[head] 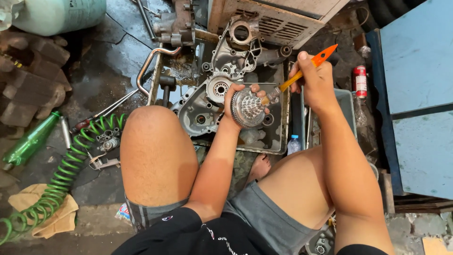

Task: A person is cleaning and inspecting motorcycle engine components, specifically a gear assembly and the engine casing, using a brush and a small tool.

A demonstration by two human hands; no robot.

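My left hand (234, 97) grips a round toothed metal engine part (248, 108) covered with soapy foam, holding it over a metal tray (281, 127). My right hand (312, 78) holds an orange-handled brush (302, 72), whose bristle end touches the upper right of the round part. Below the part, an engine crankcase (207, 99) lies in the tray. I squat with both knees bare.
A green coiled air hose (61, 174) runs across the wet floor at left, beside a green glass bottle (28, 141) and a small carburetor-like part (108, 141). A red spray can (360, 81) and a blue cabinet (420, 94) stand at right. A small plastic bottle (294, 144) sits beside the tray.
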